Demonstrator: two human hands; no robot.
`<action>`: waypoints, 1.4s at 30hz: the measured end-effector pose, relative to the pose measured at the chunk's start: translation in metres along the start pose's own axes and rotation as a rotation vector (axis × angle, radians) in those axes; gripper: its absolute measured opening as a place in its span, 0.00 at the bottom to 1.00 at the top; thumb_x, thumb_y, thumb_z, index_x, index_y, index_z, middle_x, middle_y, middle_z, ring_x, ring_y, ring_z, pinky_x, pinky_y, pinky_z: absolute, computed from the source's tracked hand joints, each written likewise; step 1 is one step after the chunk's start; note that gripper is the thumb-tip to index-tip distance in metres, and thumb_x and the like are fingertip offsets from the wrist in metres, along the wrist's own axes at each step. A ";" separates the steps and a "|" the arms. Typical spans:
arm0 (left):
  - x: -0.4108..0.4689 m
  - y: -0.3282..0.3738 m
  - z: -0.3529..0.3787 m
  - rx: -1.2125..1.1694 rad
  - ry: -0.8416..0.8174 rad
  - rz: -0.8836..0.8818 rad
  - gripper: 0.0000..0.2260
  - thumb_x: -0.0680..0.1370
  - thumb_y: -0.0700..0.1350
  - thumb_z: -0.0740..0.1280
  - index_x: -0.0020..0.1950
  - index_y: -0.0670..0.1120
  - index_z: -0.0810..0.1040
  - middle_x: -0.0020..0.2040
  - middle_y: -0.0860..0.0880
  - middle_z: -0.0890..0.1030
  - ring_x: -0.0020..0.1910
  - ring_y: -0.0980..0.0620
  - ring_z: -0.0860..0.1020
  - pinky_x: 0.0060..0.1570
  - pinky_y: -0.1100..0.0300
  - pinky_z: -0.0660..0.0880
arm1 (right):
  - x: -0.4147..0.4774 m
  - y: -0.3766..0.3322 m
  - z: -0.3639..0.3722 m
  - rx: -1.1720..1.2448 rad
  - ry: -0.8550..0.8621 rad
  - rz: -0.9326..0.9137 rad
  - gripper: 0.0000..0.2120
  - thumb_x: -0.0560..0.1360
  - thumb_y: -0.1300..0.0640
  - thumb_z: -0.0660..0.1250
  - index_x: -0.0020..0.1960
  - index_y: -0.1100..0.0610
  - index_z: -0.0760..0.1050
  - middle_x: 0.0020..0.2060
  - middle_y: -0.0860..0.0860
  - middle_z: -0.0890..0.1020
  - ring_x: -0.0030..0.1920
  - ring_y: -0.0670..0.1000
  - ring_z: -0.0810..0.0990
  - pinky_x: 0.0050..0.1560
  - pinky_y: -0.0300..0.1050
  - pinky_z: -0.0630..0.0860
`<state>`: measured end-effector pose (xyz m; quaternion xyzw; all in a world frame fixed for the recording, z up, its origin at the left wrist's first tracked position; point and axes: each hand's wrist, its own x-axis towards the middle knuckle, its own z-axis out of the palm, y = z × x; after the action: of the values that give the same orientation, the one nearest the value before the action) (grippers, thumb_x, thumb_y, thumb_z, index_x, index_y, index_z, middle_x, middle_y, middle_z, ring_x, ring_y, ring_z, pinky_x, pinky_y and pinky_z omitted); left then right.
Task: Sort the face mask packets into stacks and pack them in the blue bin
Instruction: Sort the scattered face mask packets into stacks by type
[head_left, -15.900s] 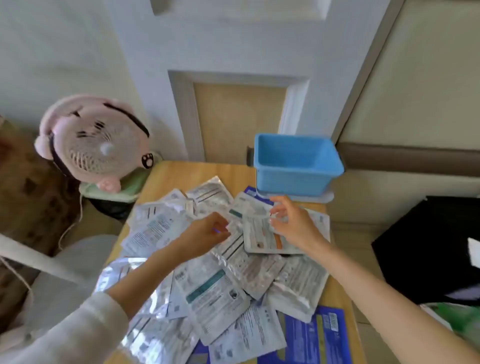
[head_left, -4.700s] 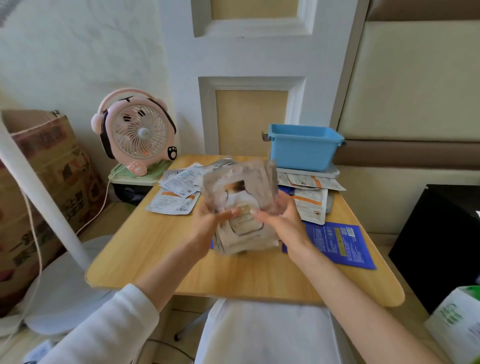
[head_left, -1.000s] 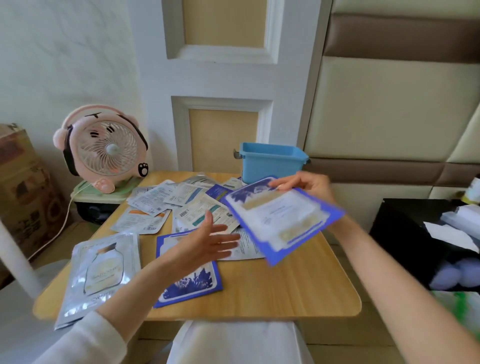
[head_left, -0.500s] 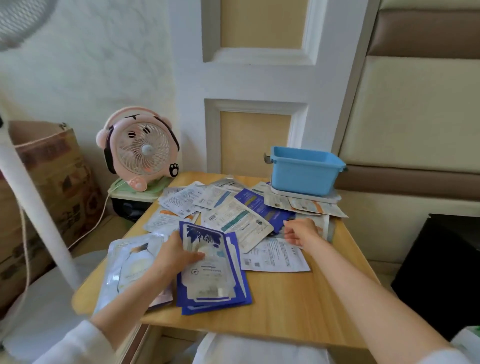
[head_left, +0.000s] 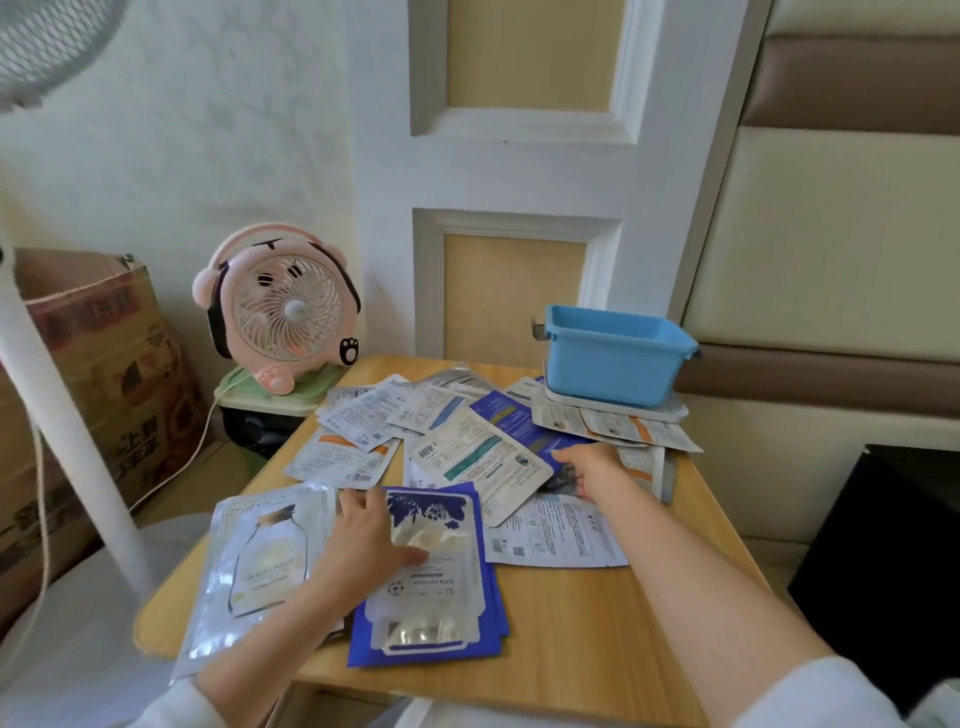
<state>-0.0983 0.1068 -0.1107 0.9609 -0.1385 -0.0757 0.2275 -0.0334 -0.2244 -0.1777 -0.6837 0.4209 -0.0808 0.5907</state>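
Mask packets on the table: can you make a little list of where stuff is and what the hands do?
blue bin: far right corner of table
blue stack: near edge, under left hand
silver packets: left of blue stack
loose packets: spread across the middle
right hand: on a dark blue packet, grip unclear
pink fan: beside the table, left

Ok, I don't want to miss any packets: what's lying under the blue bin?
The blue bin sits on a flat white tray, and white packets with orange marks stick out from beneath that. How many more lie hidden underneath can't be seen.
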 end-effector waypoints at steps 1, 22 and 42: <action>0.000 0.001 0.002 0.125 0.032 0.044 0.38 0.70 0.57 0.72 0.71 0.44 0.59 0.71 0.43 0.57 0.70 0.45 0.61 0.67 0.55 0.64 | -0.001 -0.003 0.000 0.012 0.007 0.007 0.24 0.60 0.57 0.78 0.52 0.64 0.75 0.43 0.58 0.83 0.39 0.58 0.83 0.45 0.54 0.82; -0.003 0.007 0.029 0.480 -0.305 0.532 0.50 0.54 0.79 0.42 0.75 0.61 0.50 0.77 0.55 0.44 0.76 0.49 0.41 0.73 0.43 0.41 | -0.089 -0.017 -0.072 0.328 -0.048 -0.038 0.10 0.69 0.68 0.72 0.47 0.63 0.75 0.37 0.56 0.75 0.28 0.48 0.68 0.21 0.37 0.74; -0.014 0.062 -0.007 -0.867 -0.371 0.277 0.11 0.73 0.45 0.70 0.53 0.42 0.78 0.45 0.45 0.85 0.42 0.48 0.84 0.40 0.59 0.80 | -0.158 -0.042 -0.036 0.399 -0.953 -0.608 0.11 0.60 0.49 0.73 0.27 0.53 0.75 0.36 0.52 0.82 0.38 0.52 0.80 0.38 0.42 0.77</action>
<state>-0.1244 0.0609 -0.0753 0.7207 -0.2589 -0.2651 0.5859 -0.1350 -0.1467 -0.0697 -0.6103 -0.1282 -0.0082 0.7817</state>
